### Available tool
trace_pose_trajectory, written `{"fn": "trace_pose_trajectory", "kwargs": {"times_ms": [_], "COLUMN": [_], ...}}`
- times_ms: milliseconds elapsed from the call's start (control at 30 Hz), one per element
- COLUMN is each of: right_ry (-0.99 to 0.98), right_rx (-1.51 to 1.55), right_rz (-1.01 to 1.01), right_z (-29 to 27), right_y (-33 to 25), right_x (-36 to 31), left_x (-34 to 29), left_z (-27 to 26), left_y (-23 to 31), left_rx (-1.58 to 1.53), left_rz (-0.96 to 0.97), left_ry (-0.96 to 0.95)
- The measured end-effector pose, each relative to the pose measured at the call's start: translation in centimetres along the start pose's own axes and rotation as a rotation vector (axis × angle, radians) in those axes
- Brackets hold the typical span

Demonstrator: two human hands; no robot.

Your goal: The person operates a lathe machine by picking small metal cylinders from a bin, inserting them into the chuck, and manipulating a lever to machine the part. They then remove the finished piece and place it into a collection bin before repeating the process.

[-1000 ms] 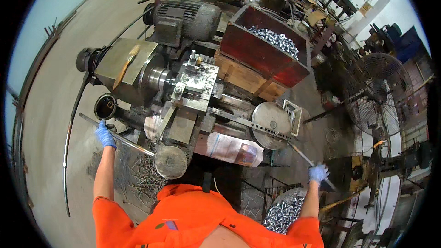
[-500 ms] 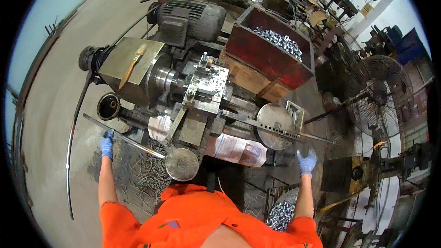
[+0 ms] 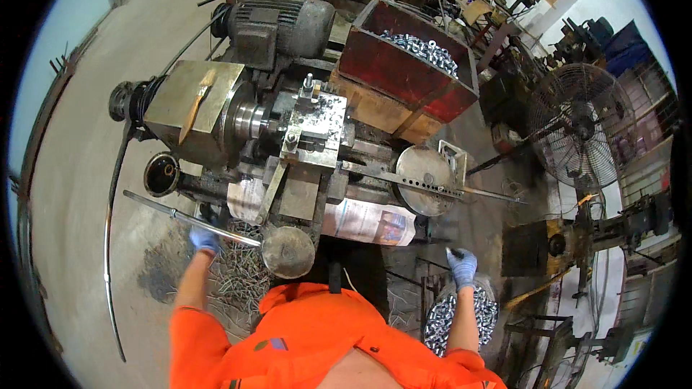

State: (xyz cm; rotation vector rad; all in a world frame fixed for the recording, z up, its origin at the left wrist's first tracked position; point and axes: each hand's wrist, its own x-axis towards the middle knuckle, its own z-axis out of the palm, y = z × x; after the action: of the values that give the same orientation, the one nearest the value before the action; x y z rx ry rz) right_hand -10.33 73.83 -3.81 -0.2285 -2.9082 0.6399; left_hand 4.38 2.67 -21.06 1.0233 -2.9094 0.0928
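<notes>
My left hand [image 3: 205,238], in a blue glove, is just below a long steel lever bar [image 3: 209,227] on the front of a lathe. Its fingertips are dark and blurred against the machine, so its grip is unclear. Over on the right, my gloved right hand [image 3: 463,268] has its fingers drawn together, with a small dark-and-bright bit at the tips, too small to name. Below that hand is a round container of small shiny metal parts [image 3: 441,323]. The lathe's chuck [image 3: 249,121] and tool post [image 3: 311,130] are in front of me, beyond both hands.
A red metal box [image 3: 389,72] of shiny ring-like parts rests on wood behind the lathe. A wooden-handled brush [image 3: 193,115] lies on the headstock. Metal shavings [image 3: 241,266] cover the floor at left. Round plates and newspaper [image 3: 367,222] sit along the lathe's front. A fan [image 3: 582,126] stands right.
My left hand has moved right along the lever bar and lower. The right hand has shifted left and down, its spread fingers now drawn together. The view has shifted slightly.
</notes>
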Motion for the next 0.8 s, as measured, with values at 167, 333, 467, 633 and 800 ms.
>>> {"fn": "trace_pose_trajectory", "kwargs": {"times_ms": [167, 333, 467, 633, 800], "right_ry": [0.097, 0.040, -0.063, -0.119, -0.434], "right_rx": [0.043, 0.183, 0.230, 0.065, -0.356], "right_rz": [-0.187, -0.364, -0.654, -1.089, -1.207], "right_z": [-2.1, -4.6, -4.3, 0.9, 4.1], "right_y": [-2.7, -18.7, -31.8, -44.6, -53.8], "right_x": [3.4, 7.0, 7.0, 6.3, 4.3], "left_x": [2.9, 2.1, 2.3, 1.2, -3.2], "left_z": [-4.4, -4.8, -12.4, -24.1, -24.1], "left_y": [-1.9, -3.7, -6.9, -15.2, -27.2], "left_rx": [-0.030, -0.028, -0.254, -0.441, -0.192], "left_rz": [0.110, 0.119, -0.108, -0.165, -0.499], "left_ry": [-0.339, -0.414, -0.265, 0.354, 0.300]}}
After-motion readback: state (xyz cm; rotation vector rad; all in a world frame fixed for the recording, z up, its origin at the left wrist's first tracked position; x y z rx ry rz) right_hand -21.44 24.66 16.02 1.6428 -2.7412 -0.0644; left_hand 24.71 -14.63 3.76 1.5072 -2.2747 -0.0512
